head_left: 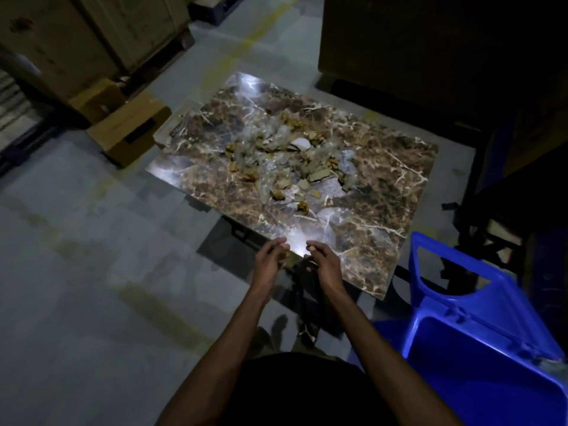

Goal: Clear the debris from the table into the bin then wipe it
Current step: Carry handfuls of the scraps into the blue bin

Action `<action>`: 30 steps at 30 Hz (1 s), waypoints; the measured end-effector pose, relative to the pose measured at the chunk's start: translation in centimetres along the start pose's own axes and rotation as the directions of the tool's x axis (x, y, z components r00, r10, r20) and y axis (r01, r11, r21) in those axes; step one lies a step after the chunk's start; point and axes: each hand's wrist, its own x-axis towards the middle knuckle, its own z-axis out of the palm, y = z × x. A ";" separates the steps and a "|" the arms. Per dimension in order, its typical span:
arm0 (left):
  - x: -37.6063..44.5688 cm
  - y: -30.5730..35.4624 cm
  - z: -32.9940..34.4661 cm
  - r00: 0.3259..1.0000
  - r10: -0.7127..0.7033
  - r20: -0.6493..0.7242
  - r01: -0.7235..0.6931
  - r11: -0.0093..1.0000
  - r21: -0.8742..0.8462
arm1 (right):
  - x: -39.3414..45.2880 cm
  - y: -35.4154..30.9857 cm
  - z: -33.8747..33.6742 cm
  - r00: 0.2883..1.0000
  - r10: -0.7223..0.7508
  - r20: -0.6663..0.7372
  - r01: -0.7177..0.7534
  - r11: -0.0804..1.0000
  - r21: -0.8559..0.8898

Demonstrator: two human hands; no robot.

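Hands: the left hand (270, 256) and right hand (324, 261) hover side by side over the table's near corner, fingers loosely curled, holding nothing.
Bin: a blue bin (479, 342) stands lid-up to the person's right, just beside the table.
Table: a brown marble-patterned table (384, 192) sits on a grey floor.
Debris: the debris (295, 161), clear plastic scraps and tan fragments, is heaped at the table's centre.
Beyond: cardboard boxes (129, 127) to the far left.
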 end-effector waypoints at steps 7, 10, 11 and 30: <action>6.9 2.4 1.7 0.999 -0.039 -0.012 0.039 0.999 0.019 | 5.1 -0.4 0.6 0.997 0.055 -0.052 -0.056 0.998 -0.024; 10.1 3.9 1.7 0.992 0.112 -0.065 -0.104 0.988 0.113 | 7.9 -0.6 1.7 0.992 0.095 -0.088 -0.099 0.994 -0.049; 11.4 4.5 1.4 0.980 0.172 -0.095 -0.154 0.973 0.174 | 8.9 -0.6 2.4 0.989 0.102 -0.106 -0.109 0.992 -0.063; 28.1 11.5 -2.3 0.951 0.183 0.251 -0.309 0.629 0.713 | 21.9 -5.2 12.3 0.918 -0.173 -0.357 0.010 0.910 -0.414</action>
